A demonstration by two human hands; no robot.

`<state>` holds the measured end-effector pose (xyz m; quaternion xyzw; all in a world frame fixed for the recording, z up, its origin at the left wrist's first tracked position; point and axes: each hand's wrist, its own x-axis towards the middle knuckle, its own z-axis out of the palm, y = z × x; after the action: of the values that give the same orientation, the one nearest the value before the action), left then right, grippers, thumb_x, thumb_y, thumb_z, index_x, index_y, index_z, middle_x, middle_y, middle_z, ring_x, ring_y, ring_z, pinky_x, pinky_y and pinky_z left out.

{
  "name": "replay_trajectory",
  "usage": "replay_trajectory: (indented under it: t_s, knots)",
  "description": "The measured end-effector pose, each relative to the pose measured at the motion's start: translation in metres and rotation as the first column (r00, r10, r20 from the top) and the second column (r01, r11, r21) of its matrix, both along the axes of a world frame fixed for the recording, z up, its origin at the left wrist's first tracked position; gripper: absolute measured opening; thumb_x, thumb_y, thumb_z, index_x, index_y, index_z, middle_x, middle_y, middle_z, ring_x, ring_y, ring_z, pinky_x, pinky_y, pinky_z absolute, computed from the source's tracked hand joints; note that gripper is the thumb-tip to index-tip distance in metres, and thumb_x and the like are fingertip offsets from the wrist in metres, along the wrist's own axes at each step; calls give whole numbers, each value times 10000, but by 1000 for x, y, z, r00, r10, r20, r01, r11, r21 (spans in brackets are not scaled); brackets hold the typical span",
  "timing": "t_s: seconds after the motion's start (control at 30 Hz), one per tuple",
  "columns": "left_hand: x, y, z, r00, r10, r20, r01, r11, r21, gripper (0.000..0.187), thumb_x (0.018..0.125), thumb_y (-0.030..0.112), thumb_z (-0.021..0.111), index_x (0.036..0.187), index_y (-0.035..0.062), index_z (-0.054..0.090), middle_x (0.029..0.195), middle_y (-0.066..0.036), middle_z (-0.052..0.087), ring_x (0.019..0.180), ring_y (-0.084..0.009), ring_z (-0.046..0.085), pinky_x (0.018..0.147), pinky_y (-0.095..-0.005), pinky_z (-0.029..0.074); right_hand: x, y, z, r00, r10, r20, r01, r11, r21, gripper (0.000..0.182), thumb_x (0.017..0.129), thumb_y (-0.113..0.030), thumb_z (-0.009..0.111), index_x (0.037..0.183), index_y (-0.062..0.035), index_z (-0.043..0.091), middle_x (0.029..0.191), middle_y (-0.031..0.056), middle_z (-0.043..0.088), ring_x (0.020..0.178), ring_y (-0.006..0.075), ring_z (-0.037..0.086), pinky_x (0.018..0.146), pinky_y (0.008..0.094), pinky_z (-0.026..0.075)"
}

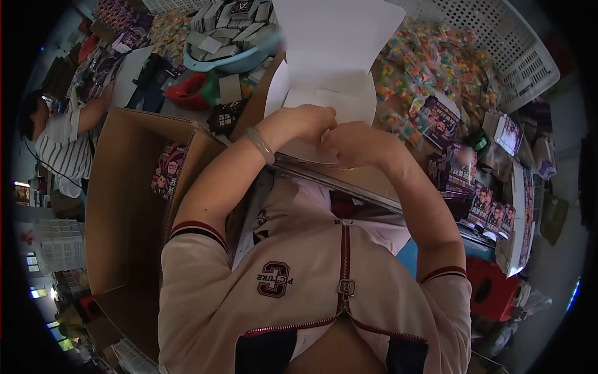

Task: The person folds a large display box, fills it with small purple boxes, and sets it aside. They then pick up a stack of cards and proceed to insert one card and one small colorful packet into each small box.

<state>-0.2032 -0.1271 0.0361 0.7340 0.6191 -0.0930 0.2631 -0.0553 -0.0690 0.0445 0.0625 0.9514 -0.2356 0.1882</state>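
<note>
A white box (330,53) stands open in front of me, its tall lid raised at the back. My left hand (305,122), with a bracelet on the wrist, reaches over the box's near side, fingers curled and closed. Against it, my right hand (360,143) has its fingers bent and pinched together. The fingertips of both hands meet above the box's near edge. Anything between them is hidden or too small to name. Inside the box, pale inner panels (330,98) show behind the hands.
A tall cardboard carton (124,206) stands open at my left, a printed purple packet (169,169) inside. A blue basin (240,61) holds stacked cards. Colourful small packets (430,62) lie piled at right by a white basket (532,71). Another person (65,140) sits at far left.
</note>
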Motion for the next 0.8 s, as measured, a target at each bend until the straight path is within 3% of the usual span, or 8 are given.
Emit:
replay_trajectory:
  t_s: [0.1,0.2,0.4,0.5,0.6,0.67,0.7,0.8]
  knots:
    - [-15,11,-20,999,-44,22,41,994,102,238,741,45,657,947,139,731,1133,-100,586,1033,-302,611,838,-399,509,-6,-3,-3,993,47,107,-57,995,87,421,766,-96,637,1173,-202,665,971,76,695,915,279,661,785,401,506]
    - [-14,13,-23,999,-43,4,42,994,98,157,751,48,658,887,104,712,1075,-93,583,979,-296,615,838,-387,496,-10,0,4,971,72,227,-98,989,108,489,771,-96,635,1234,-250,624,1002,84,683,950,276,653,789,403,506]
    - [-13,12,-31,989,-145,22,139,975,175,343,765,44,651,1096,130,685,1173,-105,572,1058,-314,596,875,-383,498,-19,-10,-10,946,146,290,-199,966,162,481,810,-81,575,1255,-261,606,1066,87,674,990,286,640,814,417,508]
    - [-25,3,-21,938,-107,329,-19,933,358,427,767,80,674,1190,130,641,1249,-144,547,1136,-334,563,936,-387,477,-12,4,-25,978,164,128,-174,982,71,395,832,-94,546,1199,-201,649,1059,101,682,987,306,639,832,427,507]
    - [-26,-15,12,983,137,124,-176,895,409,478,763,159,703,1227,105,602,1301,-178,517,1194,-348,526,982,-401,448,6,17,0,985,-64,-160,66,998,8,265,864,-76,558,1094,-93,687,986,94,694,937,261,659,779,387,524]
    - [-27,-20,0,993,111,38,-116,973,200,513,759,194,710,1246,93,586,1302,-175,517,1208,-348,515,995,-404,438,27,9,22,623,-527,-578,224,828,-513,165,829,-46,616,967,-29,705,894,124,695,805,244,677,667,350,533]
    - [-25,-18,-4,997,57,-43,-58,998,-12,552,755,230,717,1265,81,569,1303,-172,517,1221,-348,504,1008,-407,427,37,5,23,618,-530,-580,239,830,-504,165,829,-46,616,967,-29,705,894,124,695,805,244,677,667,350,533]
    - [-23,-24,-3,989,80,-126,-76,997,35,595,755,243,714,1301,79,542,1246,-160,565,1161,-355,545,955,-415,456,86,-2,6,376,-702,-605,544,696,-469,151,835,-37,646,973,11,689,878,160,686,788,214,684,647,294,541]
